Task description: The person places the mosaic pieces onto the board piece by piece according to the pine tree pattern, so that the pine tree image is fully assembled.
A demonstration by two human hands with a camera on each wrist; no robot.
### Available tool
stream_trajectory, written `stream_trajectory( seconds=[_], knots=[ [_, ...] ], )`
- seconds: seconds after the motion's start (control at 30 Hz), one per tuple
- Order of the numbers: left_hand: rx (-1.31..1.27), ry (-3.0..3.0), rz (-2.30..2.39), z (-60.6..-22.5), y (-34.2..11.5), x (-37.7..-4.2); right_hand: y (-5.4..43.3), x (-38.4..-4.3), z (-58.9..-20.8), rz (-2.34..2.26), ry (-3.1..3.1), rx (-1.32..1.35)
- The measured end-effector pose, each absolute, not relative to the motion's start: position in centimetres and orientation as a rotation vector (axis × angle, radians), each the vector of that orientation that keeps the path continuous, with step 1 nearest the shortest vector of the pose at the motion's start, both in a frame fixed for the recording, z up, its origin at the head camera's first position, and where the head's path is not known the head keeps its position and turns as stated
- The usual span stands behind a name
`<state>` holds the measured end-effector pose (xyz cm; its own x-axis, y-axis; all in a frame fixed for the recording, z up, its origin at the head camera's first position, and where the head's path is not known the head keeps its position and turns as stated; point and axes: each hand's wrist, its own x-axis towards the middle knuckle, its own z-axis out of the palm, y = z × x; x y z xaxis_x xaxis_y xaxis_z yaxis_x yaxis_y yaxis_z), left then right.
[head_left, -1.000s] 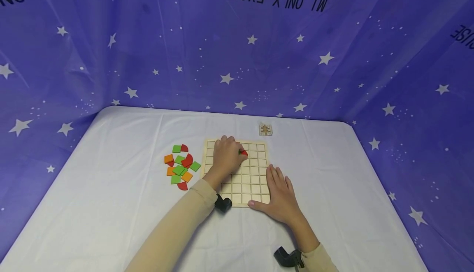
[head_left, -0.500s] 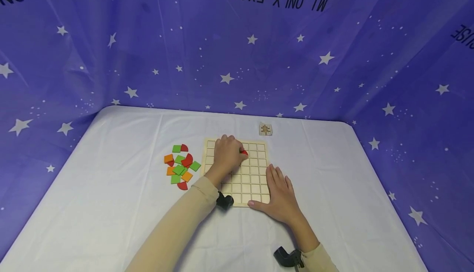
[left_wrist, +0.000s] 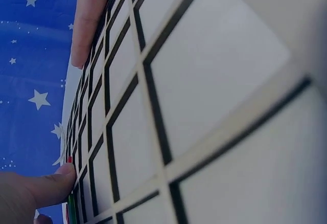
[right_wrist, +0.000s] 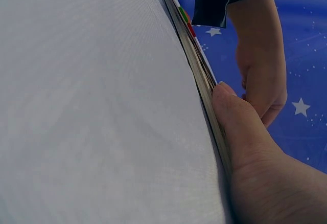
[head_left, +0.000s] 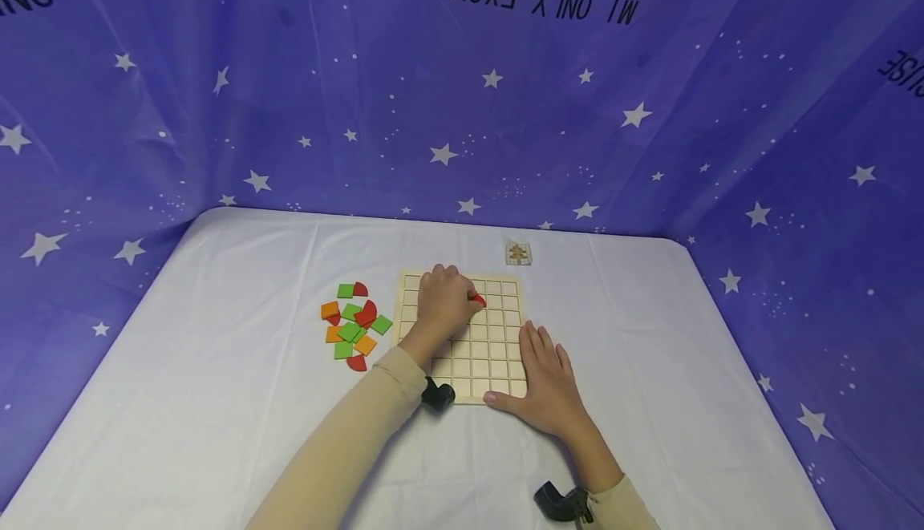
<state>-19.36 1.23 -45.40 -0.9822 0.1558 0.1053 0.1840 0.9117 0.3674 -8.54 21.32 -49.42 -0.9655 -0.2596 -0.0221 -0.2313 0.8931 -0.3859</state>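
Observation:
A pale wooden board (head_left: 480,349) with a grid of square recesses lies on the white table. My left hand (head_left: 442,301) is over its upper part with curled fingers, thumb and fingertips pinching a red quarter-circle tile (head_left: 479,301). A sliver of green tile (left_wrist: 71,208) shows below the left thumb (left_wrist: 53,185) in the left wrist view; most of both tiles is hidden by the hand. My right hand (head_left: 549,382) rests with fingers extended along the board's right edge, its thumb (right_wrist: 237,121) on the near edge.
Left of the board lies a loose pile of tiles: green squares (head_left: 342,349), orange squares (head_left: 366,345) and red quarter circles (head_left: 357,363). A small picture card (head_left: 517,253) with a brown tree-like figure lies beyond the board. A purple star-printed curtain (head_left: 404,113) surrounds the table.
The red tile under the left fingertips has shifted slightly, and less green shows beside it than a second ago. The right hand stays in place on the board.

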Motion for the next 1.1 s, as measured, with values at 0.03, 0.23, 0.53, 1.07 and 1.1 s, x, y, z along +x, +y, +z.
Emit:
stream_trajectory(
  seconds=[0.03,0.23,0.53,1.07,1.1],
  knots=[
    [-0.273,-2.997,-0.574,-45.41,1.26,-19.35,21.35,-8.55,-49.43,-0.592,2.986,-0.389],
    [-0.307,-2.986,-0.518,-45.49,1.5,-19.18,21.36,-8.51,-49.44,-0.598,2.992,-0.4],
    [-0.485,-2.947,-0.496,-45.43,1.33,-18.99,21.35,-8.48,-49.27,-0.619,2.995,-0.406],
    [-0.591,-2.896,-0.468,-45.96,0.63,-18.9,21.44,-8.56,-49.78,-0.6,3.001,-0.405],
    [-0.602,-2.884,-0.467,-45.95,0.55,-18.8,21.45,-8.56,-49.75,-0.598,2.999,-0.403]
  ],
)
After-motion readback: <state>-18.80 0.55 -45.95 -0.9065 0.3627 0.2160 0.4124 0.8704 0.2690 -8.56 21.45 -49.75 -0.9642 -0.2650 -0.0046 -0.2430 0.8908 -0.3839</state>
